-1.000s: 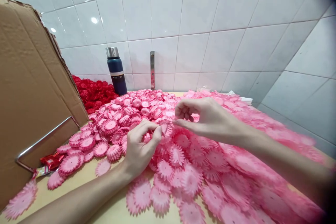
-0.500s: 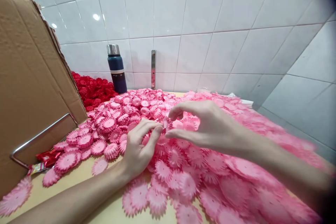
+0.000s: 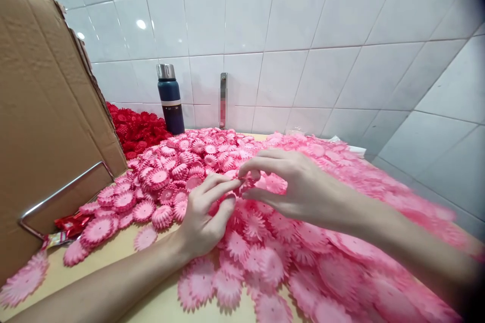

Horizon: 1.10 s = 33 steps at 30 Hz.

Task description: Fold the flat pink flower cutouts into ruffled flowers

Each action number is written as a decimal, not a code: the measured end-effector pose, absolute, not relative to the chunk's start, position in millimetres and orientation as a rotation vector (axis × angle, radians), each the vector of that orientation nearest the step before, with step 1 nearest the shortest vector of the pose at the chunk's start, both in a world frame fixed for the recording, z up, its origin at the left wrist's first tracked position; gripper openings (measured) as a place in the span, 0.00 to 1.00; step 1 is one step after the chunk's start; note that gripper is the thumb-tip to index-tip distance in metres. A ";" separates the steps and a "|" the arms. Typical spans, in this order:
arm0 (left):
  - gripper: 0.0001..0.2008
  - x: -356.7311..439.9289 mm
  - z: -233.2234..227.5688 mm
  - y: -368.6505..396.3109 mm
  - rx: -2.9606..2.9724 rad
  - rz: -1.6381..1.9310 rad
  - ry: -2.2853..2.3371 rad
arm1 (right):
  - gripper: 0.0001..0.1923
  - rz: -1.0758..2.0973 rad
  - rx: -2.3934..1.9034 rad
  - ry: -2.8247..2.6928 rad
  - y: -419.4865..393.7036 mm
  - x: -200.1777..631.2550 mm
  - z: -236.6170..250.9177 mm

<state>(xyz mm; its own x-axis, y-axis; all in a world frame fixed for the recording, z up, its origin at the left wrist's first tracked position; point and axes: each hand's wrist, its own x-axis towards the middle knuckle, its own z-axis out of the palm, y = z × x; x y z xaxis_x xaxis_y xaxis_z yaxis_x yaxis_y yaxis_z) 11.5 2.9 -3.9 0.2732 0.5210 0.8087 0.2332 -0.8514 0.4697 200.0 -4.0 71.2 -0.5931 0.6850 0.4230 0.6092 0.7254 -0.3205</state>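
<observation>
My left hand (image 3: pixel 208 212) is bent over the pile with thumb and forefinger curled toward each other. Its fingertips meet those of my right hand (image 3: pixel 291 184), whose fingers and thumb close in from the right. Between the two sets of fingertips is a small pink petal disc (image 3: pixel 248 180), mostly hidden by the fingers. Around and below both hands lie many loose pink petal discs (image 3: pixel 271 265) with scalloped edges and a small centre hole. Behind my left hand are smaller, cupped pink flower pieces (image 3: pixel 158 177) in a heap.
A cardboard box (image 3: pixel 49 91) with a metal wire handle (image 3: pixel 62 194) stands at the left. A dark blue bottle (image 3: pixel 170 101) is by the tiled wall (image 3: pixel 295 15), next to a red flower heap (image 3: pixel 138 128). Red wrappers (image 3: pixel 71 223) lie near the box on the yellowish table (image 3: pixel 159 290).
My right hand's fingers have closed toward the thumb, around the small pink disc at my left fingertips. My left hand has barely moved. The view has shifted slightly.
</observation>
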 end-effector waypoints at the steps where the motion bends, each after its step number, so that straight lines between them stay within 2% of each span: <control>1: 0.14 11.8 -4.6 3.3 2.302 1.609 0.689 | 0.04 0.213 -0.973 -2.406 -3.0 201.1 71.1; 4: 0.16 12.8 -6.8 5.4 2.316 1.586 0.689 | 0.05 0.278 -0.965 -2.391 -1.3 203.4 71.5; 8: 0.11 10.9 -7.5 7.7 2.233 1.601 0.687 | 0.06 0.216 -0.949 -2.336 -0.9 202.8 74.0; 14: 0.05 9.3 -5.1 6.2 2.247 1.714 0.662 | 0.09 0.108 -1.273 -1.760 16.8 228.7 80.7; 15: 0.05 10.4 -4.9 5.9 2.267 1.706 0.653 | 0.11 0.046 -1.337 -1.694 20.7 235.8 81.9; 17: 0.06 12.7 -5.0 5.7 2.288 1.670 0.666 | 0.23 -0.054 -1.402 -1.691 25.6 246.5 83.8; 18: 0.07 13.6 -5.2 5.8 2.290 1.651 0.684 | 0.25 -0.080 -1.400 -1.731 26.0 248.9 84.5; 22: 0.08 13.6 -6.6 6.9 2.279 1.611 0.776 | 0.10 0.148 -1.164 -2.230 14.6 236.6 83.0; 24: 0.11 12.3 -7.9 7.6 2.283 1.602 0.780 | 0.07 0.300 -0.983 -2.435 6.4 223.3 79.4; 27: 0.18 11.1 -11.1 8.7 2.292 1.608 0.753 | 0.04 0.368 -0.890 -2.507 -1.3 206.6 72.3; 30: 0.24 11.1 -13.7 9.5 2.263 1.618 0.786 | 0.06 0.333 -0.892 -2.479 -2.7 200.1 67.7; 33: 0.20 11.0 -13.6 9.6 2.279 1.613 0.806 | 0.07 0.374 -0.859 -2.437 -2.2 200.5 68.2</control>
